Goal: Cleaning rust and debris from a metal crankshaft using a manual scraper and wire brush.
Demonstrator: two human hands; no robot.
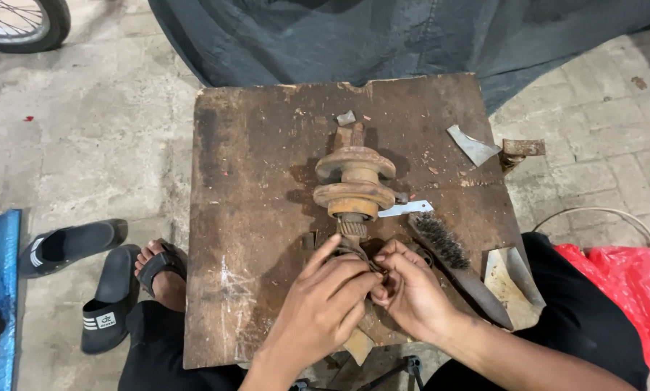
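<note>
A rusty metal part with two flanged discs and a toothed shaft end (355, 185) lies on a worn wooden board (252, 217). My left hand (325, 300) and my right hand (408, 289) meet just below its toothed end. Both hands pinch a small dark piece (374, 269) between their fingertips, mostly hidden by the fingers. A wire brush (444, 242) with a dark handle lies right of my right hand. A thin pale blade (406, 209) lies beside the lower disc.
Metal scraps (473, 145) and a bent sheet piece (513, 286) rest on the board's right side. A rusty bracket (522, 149) sticks out at the right edge. Black slippers (72, 246) and my foot (162, 271) are on the paved floor at left. A red plastic bag (629, 289) lies right.
</note>
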